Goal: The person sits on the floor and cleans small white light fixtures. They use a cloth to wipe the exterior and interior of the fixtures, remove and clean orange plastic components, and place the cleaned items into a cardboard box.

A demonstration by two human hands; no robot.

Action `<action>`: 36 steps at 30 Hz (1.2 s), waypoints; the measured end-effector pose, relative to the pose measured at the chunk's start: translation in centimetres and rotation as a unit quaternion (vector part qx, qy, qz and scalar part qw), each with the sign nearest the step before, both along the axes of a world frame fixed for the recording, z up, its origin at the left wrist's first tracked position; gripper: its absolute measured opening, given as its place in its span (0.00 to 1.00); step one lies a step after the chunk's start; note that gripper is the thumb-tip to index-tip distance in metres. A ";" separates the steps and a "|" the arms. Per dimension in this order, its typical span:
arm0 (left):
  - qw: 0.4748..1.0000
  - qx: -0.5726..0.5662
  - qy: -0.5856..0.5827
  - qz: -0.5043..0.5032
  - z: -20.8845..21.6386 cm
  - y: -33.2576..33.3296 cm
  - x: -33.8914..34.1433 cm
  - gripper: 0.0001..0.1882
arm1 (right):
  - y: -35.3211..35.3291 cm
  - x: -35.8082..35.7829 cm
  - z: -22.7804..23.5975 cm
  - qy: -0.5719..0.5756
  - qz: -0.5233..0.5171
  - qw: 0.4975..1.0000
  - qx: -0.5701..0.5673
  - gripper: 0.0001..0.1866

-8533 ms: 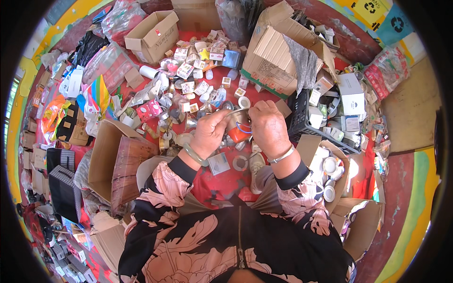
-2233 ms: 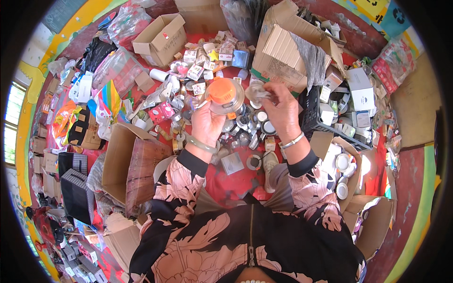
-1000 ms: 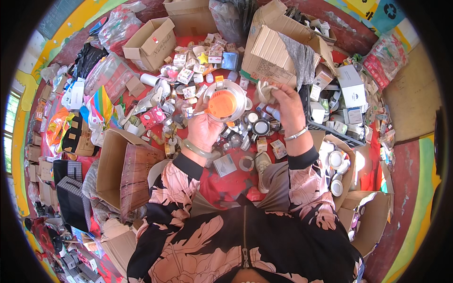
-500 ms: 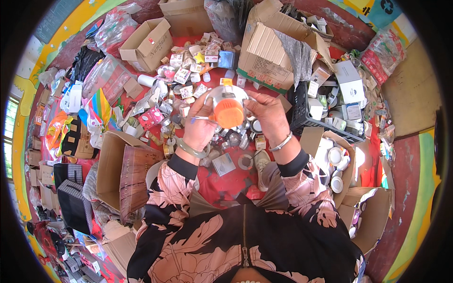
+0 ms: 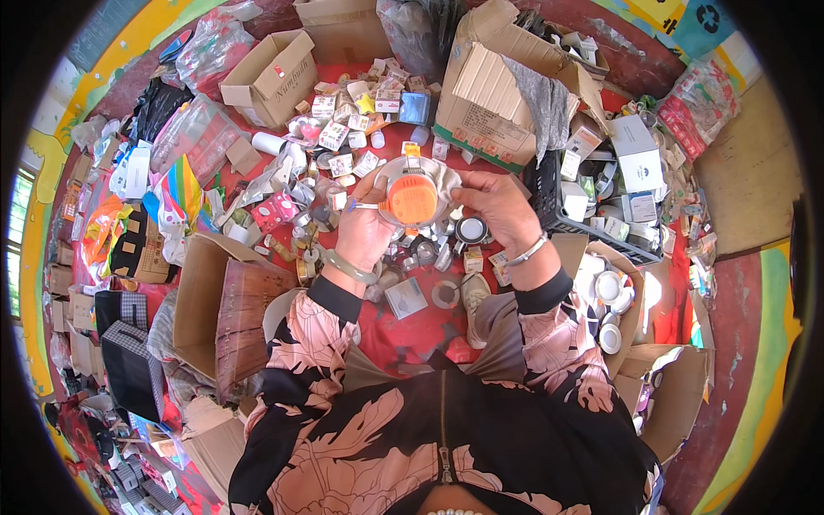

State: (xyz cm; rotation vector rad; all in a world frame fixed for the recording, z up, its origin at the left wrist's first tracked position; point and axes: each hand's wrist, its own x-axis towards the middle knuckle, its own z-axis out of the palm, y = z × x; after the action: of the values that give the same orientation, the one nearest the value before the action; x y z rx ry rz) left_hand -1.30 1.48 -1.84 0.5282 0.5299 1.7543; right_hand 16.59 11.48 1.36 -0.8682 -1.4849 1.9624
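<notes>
A round downlight (image 5: 412,201) with an orange back and a silver-white rim is held up in front of me, over the pile on the red floor. My left hand (image 5: 364,228) grips it by the left side of the rim, and a short white wire sticks out next to the thumb. At the opposite edge, my right hand (image 5: 498,208) pinches a whitish cloth (image 5: 445,182) against the rim. A metal clip with a yellow tab (image 5: 413,151) stands up at the light's far side. The fingertips behind the light are hidden.
Beyond my hands lies a heap of small boxes (image 5: 333,136) and round light fittings. A black crate (image 5: 549,193) full of boxed items stands to the right. Open cartons (image 5: 202,296) flank me on both sides. A flat white box (image 5: 406,298) lies near my shoe (image 5: 476,305).
The downlight has turned a little, showing its orange back more squarely. My right hand has shifted slightly right, and the whitish cloth now shows at the rim.
</notes>
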 end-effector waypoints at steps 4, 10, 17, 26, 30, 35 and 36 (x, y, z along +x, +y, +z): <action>0.998 -0.029 0.046 -0.010 -0.8 -0.2 0.1 0.19 | -0.3 -0.5 -1.1 0.020 -0.005 1.000 -0.002 0.05; 0.991 -0.046 0.102 -0.068 0.4 -0.7 0.5 0.18 | 0.3 0.3 0.3 0.016 0.049 0.998 0.022 0.07; 0.992 -0.121 -0.023 -0.025 -2.1 0.4 0.1 0.25 | -0.5 -0.5 0.9 0.015 -0.236 0.945 0.226 0.09; 0.982 -0.091 -0.165 0.015 -1.1 0.3 1.3 0.32 | -5.6 -3.0 0.8 -0.044 -0.042 0.688 0.724 0.20; 0.987 -0.085 -0.121 0.070 -2.5 0.1 -0.3 0.22 | -5.7 -2.7 1.1 0.066 -0.013 0.772 0.632 0.18; 0.990 -0.043 -0.116 0.069 -1.4 -0.2 -0.1 0.20 | -4.5 -2.3 1.6 0.005 -0.198 0.839 0.507 0.19; 0.985 -0.060 -0.146 0.066 -1.6 0.1 0.1 0.21 | -4.3 -2.3 1.1 0.008 -0.204 0.847 0.491 0.20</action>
State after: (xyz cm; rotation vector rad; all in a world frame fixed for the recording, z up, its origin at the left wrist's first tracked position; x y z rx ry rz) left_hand -1.23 1.57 -3.40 0.1491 0.4675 1.8715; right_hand 14.33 7.17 2.46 -0.5937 -1.7978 0.7011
